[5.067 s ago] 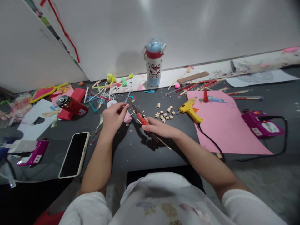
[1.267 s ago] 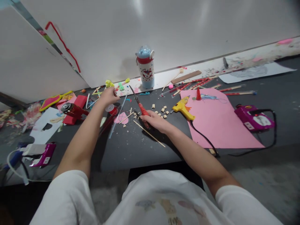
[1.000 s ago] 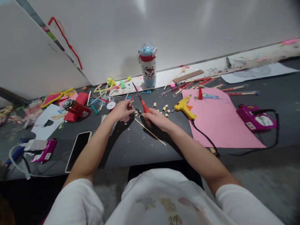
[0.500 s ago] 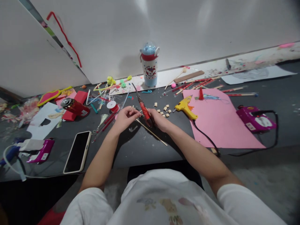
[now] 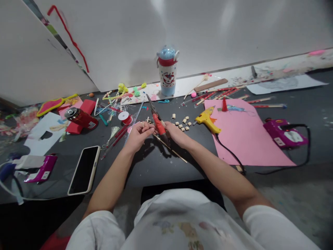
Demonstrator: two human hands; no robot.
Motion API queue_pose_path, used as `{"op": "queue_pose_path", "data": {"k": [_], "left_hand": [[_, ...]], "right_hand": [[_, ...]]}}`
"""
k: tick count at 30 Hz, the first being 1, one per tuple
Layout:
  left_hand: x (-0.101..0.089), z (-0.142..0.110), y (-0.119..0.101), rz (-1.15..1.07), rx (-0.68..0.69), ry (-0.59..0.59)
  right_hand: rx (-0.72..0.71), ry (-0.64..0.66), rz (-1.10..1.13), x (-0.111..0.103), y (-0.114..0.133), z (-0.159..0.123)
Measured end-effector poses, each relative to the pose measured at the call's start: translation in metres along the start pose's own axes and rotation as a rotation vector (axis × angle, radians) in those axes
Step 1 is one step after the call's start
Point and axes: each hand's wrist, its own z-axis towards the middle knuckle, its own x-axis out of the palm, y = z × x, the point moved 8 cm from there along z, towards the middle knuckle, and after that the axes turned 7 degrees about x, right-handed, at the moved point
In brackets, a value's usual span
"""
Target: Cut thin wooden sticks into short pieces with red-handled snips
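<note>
My right hand [image 5: 177,134] is closed around a plier-like tool [image 5: 159,124] with a red grip and a long dark tip pointing away from me. My left hand [image 5: 140,134] is beside it with fingers curled in a pinch; what they hold is hidden. Below both hands a thin wooden stick [image 5: 178,155] runs slantwise, its far end near the left fingertips and the tool. Several small light wooden pieces [image 5: 182,127] are scattered to the right of my right hand. A few more bits lie just beyond my left hand.
A yellow glue gun [image 5: 208,119] rests partly on pink paper [image 5: 244,142], its cord trailing toward the front edge. Left are a phone [image 5: 84,170], red can [image 5: 81,118] and ribbon spool [image 5: 125,117]. A bottle [image 5: 168,74] stands at the back. Purple power strips [image 5: 284,133] lie right and left.
The fingers of my left hand have curled in more. The tool has tipped slightly, its red grip a little lower and nearer to me. The view has shifted slightly.
</note>
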Motion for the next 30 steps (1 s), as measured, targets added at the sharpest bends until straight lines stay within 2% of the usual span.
{"op": "queue_pose_path", "data": {"k": [4,9,11,13,15,17,22,30], "left_hand": [[-0.009,0.002,-0.008,0.190,0.023,-0.027],[-0.036,0.005,-0.013,0.738,0.029,-0.154],[-0.038,0.007,-0.011,0.975,0.044,-0.107],[-0.033,0.010,-0.008,1.129,0.126,-0.007],[-0.026,0.012,-0.003,1.191,0.221,0.092],[-0.026,0.014,0.003,1.196,0.257,0.128],[-0.034,0.021,0.009,1.168,0.180,0.072],[-0.029,0.021,0.020,1.240,0.139,0.140]], "right_hand": [[-0.005,-0.030,0.084,-0.004,0.000,0.000],[0.148,-0.018,0.474,-0.008,-0.003,-0.004],[0.170,0.004,0.584,-0.011,0.000,-0.006],[0.162,0.012,0.639,-0.014,0.004,-0.006],[0.149,0.009,0.660,-0.017,0.007,-0.007],[0.140,-0.003,0.666,-0.019,0.008,-0.008],[0.128,-0.010,0.660,-0.018,0.009,-0.009],[0.116,0.023,0.661,-0.016,0.013,-0.012]]}}
